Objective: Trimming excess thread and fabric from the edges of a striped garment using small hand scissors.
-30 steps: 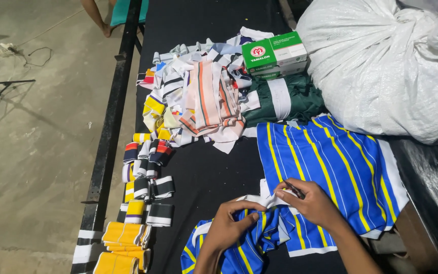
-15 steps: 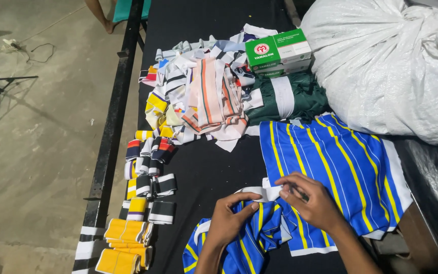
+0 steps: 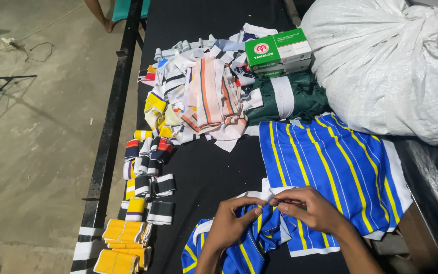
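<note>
1. i see my left hand [image 3: 231, 223] low in the head view, fingers curled and pinching the bunched edge of a blue garment with yellow stripes [image 3: 330, 172]; thumb and forefinger press the cloth near its white trim.
2. my right hand [image 3: 310, 208] sits just beside the left one, fingers closed on the same garment edge, the fingertips of both hands nearly touching over the fold.
3. the garment lies on the black table [image 3: 204, 177] at the lower right; its larger part is spread flat beyond my hands, and a crumpled part hangs toward the near table edge between my wrists.
4. beyond the garment lies a folded dark green cloth [image 3: 300, 99] with a white band across it, touching the blue piece at its far edge.
5. a green and white box [image 3: 277, 53] rests on the far end of the green cloth.
6. left of that is a loose pile of striped fabric scraps [image 3: 204, 91], white, peach, yellow and black.
7. along the left table edge small folded striped bands [image 3: 150, 177] lie in rows, with yellow ones [image 3: 125, 238] stacked nearest me.
8. a large white sack [image 3: 381, 66] fills the upper right, touching the garment's right side.
9. the bare concrete floor [image 3: 31, 152] lies to the left.
</note>
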